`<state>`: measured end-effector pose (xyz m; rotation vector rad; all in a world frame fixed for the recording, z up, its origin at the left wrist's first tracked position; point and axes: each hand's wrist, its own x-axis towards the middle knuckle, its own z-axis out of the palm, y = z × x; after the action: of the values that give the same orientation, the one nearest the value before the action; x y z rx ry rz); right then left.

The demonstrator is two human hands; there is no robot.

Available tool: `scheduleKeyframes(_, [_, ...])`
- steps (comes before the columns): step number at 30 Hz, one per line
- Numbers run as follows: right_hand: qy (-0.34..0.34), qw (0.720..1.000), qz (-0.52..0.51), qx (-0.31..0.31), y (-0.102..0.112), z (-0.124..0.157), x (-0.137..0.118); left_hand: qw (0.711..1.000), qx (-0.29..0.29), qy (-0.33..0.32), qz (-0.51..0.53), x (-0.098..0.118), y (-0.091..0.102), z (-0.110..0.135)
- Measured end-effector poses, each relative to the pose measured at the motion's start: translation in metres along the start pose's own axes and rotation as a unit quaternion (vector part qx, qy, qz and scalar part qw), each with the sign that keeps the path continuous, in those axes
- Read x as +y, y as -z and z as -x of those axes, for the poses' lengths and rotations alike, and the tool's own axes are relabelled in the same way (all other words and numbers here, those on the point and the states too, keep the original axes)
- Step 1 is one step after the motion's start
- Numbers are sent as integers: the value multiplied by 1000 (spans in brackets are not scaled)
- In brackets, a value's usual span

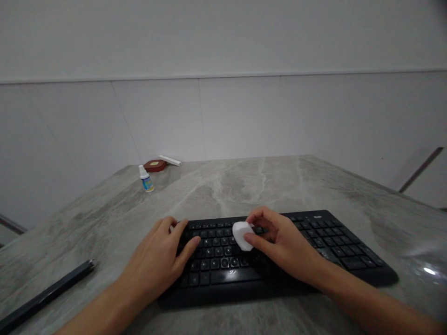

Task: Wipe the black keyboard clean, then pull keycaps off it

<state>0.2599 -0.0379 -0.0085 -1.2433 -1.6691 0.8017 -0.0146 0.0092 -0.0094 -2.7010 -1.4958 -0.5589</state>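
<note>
A black keyboard (230, 275) lies on the marbled table in front of me, with its number pad to the right. My left hand (159, 253) grips the keyboard's left end, thumb over the keys and fingertips at the far edge; some of its fingers are hidden. Above the middle keys, my right hand (284, 242) pinches a small white pad (241, 236) between thumb and fingers. The pad looks soft and folded, and I cannot tell whether it touches the keys.
On the grey marbled table (223, 190), a small white spray bottle (146, 181) with a blue label stands at back left. Behind it are a reddish-brown case (155, 165) and a thin white strip (170, 160). A dark bar-shaped object (49, 294) lies at front left. A wall (244, 116) closes the far side.
</note>
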Motion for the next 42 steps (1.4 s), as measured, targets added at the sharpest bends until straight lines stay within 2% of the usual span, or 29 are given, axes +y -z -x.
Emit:
scheduleKeyframes(2, [25, 1000, -5, 5, -9, 5, -5, 993, 43, -107, 26, 5, 2, 5])
scheduleKeyframes(5, [99, 995, 0, -15, -26, 12, -11, 962, 52, -252, 86, 16, 3, 11])
scheduleKeyframes(7, [159, 986, 6, -44, -36, 17, -15, 945, 50, -298, 128, 24, 4, 13])
scheduleKeyframes(10, [225, 969, 40, -94, -39, 20, -18, 934, 61, -310, 164, 27, 7, 13])
scheduleKeyframes(13, [236, 946, 163, -152, -28, 20, -17, 941, 75, -277, 179, 19, 14, 10])
scheduleKeyframes(15, [216, 929, 243, -179, -19, 20, -15, 948, 93, -241, 184, 12, 18, 7])
scheduleKeyframes(19, [166, 912, 314, -203, -11, 18, -10, 965, 119, -190, 138, 0, 20, 5])
scheduleKeyframes(21, [164, 910, 324, -199, -12, 17, -10, 971, 127, -165, 117, -4, 19, 5])
scheduleKeyframes(24, [175, 912, 333, -166, -14, 13, -9, 976, 119, -100, 152, -8, 18, 6])
scheduleKeyframes(29, [162, 914, 348, -129, -12, 6, -1, 967, 33, -5, 254, -8, 19, 2])
scheduleKeyframes(31, [161, 912, 351, -138, -11, 6, 1, 944, -10, 50, 326, -8, 19, -3])
scheduleKeyframes(32, [163, 910, 353, -142, -10, 6, 2, 924, -27, 87, 372, -9, 19, -5])
scheduleKeyframes(35, [156, 907, 368, -133, -7, 7, 4, 832, -68, 198, 514, -13, 18, -12])
scheduleKeyframes(37, [147, 907, 375, -125, -6, 7, 6, 774, -88, 220, 587, -16, 18, -15])
scheduleKeyframes(38, [142, 907, 377, -125, -6, 7, 6, 755, -101, 215, 612, -17, 18, -16])
scheduleKeyframes(40, [136, 908, 376, -126, -6, 7, 8, 734, -136, 199, 634, -19, 19, -16])
scheduleKeyframes(42, [131, 909, 376, -124, -7, 8, 10, 736, -169, 196, 626, -20, 19, -16])
